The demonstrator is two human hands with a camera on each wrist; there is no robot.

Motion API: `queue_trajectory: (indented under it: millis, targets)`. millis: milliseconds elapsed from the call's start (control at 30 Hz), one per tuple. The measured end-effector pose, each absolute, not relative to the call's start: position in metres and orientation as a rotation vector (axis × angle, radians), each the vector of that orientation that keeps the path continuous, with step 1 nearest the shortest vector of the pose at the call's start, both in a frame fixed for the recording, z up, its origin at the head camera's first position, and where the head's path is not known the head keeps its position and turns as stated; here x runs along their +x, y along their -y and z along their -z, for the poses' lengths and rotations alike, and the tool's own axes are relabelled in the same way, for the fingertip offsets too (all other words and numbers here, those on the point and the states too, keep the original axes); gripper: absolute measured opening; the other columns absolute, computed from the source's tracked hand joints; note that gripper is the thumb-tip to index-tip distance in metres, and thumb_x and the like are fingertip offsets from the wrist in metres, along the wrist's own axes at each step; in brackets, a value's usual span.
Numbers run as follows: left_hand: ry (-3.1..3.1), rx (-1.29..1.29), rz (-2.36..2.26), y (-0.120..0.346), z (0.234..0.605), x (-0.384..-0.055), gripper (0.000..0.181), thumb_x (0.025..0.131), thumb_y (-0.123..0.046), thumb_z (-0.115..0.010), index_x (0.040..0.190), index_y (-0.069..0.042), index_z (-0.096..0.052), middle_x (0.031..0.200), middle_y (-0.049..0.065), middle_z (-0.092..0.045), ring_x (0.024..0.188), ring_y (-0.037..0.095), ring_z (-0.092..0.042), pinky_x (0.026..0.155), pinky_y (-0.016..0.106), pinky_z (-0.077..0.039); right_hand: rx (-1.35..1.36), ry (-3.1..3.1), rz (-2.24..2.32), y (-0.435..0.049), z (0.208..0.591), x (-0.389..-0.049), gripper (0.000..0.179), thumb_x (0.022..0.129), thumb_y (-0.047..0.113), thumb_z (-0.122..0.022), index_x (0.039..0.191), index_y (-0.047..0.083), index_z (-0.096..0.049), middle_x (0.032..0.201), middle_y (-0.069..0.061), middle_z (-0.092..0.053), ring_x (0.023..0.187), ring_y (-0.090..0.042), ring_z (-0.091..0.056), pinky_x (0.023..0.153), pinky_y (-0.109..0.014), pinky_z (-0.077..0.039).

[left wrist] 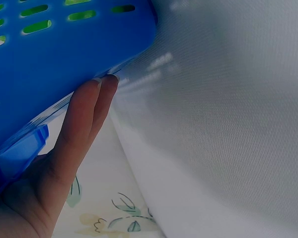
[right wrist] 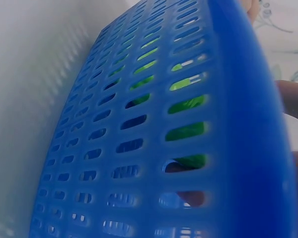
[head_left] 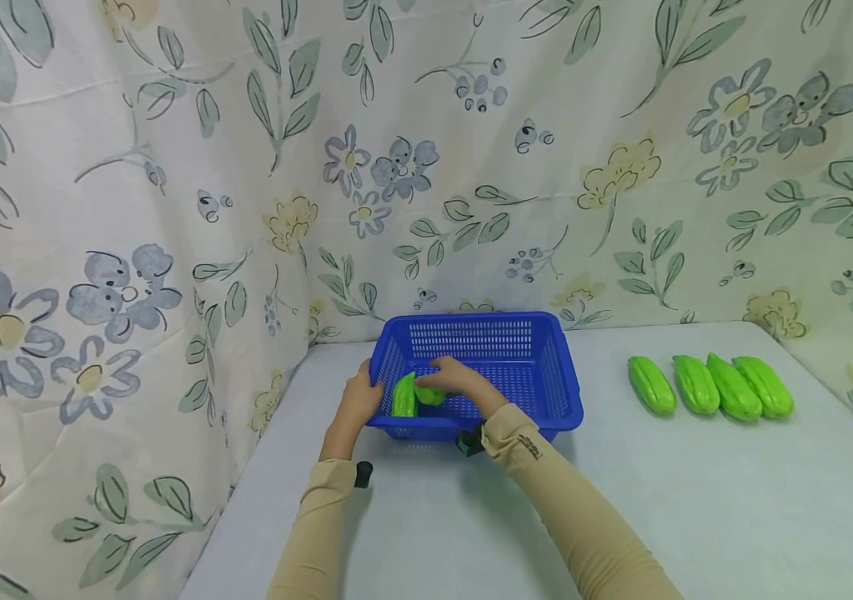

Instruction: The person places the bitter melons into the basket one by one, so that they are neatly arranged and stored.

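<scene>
A blue perforated plastic basket (head_left: pixel 555 367) stands on the table. At its left end my left hand (head_left: pixel 360 395) holds the rim, thumb over the top; in the left wrist view its fingers (left wrist: pixel 84 109) lie against the outer wall. My right hand (head_left: pixel 459 377) reaches down inside, its fingers around a green ridged gourd (head_left: pixel 432 397). Just left of that, another green ridged gourd (head_left: pixel 404 398) lies in the basket against the left end. The right wrist view shows the basket wall (right wrist: pixel 139 129), with green and parts of my fingers behind the slots.
Several more green gourds (head_left: pixel 696 386) lie in a row on the white table (head_left: pixel 696 500), right of the basket. A floral curtain (head_left: pixel 516 208) hangs behind the table and along its left side. Dark wrist-camera pieces (head_left: pixel 469 442) sit at my sleeves.
</scene>
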State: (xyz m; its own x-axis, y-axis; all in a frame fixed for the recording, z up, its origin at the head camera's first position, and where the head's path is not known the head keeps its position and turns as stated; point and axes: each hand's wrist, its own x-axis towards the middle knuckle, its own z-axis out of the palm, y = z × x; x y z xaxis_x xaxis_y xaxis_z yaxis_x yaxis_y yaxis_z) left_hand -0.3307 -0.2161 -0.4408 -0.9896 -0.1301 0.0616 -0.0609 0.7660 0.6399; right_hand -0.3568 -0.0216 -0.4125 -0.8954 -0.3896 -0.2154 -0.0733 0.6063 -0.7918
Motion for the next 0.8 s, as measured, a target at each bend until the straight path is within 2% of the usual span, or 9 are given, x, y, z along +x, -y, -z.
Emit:
queue_trajectory:
  millis: [567, 800]
  targets:
    - [2.852, 0.146, 1.038, 0.2172, 0.4404, -0.3316, 0.058, 0.098, -0.014, -0.045, 0.150, 0.004, -0.026, 0.138, 0.034, -0.049, 0.124, 0.047, -0.054, 0.101, 0.059, -0.045, -0.380, -2.422, 1.129, 0.0233, 0.4150, -0.3549, 0.068, 0.094, 0.032, -0.061, 0.146, -0.005, -0.037, 0.151, -0.023, -0.041, 0.131, -0.039, -0.050, 0.103, -0.050, -0.047]
    - [2.852, 0.147, 1.039, 0.2172, 0.4424, -0.3317, 0.058, 0.098, -0.014, -0.046, 0.150, 0.004, -0.026, 0.138, 0.034, -0.050, 0.124, 0.046, -0.055, 0.101, 0.059, -0.045, -0.403, -2.458, 1.037, 0.0247, 0.4127, -0.3524, 0.065, 0.095, 0.032, -0.059, 0.143, -0.008, -0.040, 0.146, -0.024, -0.046, 0.124, -0.037, -0.056, 0.100, -0.048, -0.050]
